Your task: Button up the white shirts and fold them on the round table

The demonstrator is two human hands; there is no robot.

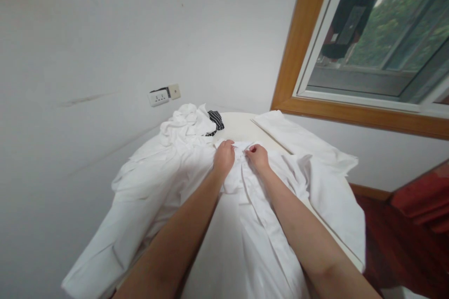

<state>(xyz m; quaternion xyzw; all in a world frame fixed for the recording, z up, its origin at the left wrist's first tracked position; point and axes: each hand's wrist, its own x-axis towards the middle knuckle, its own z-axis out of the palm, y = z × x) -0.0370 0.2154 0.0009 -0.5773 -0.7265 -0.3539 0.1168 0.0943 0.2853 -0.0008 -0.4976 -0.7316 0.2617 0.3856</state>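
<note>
A white shirt (245,233) lies spread face up on a table, its button placket running toward me. My left hand (223,156) is closed, pinching the fabric at the top of the placket near the collar. My right hand (257,155) is closed too, pinching the opposite edge of the placket a few centimetres to the right. Both forearms reach forward over the shirt's body. The sleeves hang off the table at left (115,224) and right (333,191).
A crumpled white cloth pile (185,124) and a black-and-white striped item (214,120) lie at the table's far end. A folded white cloth (287,133) lies at the far right. A wall socket (158,97) is behind; a wooden-framed window (298,56) at right; red floor (403,243).
</note>
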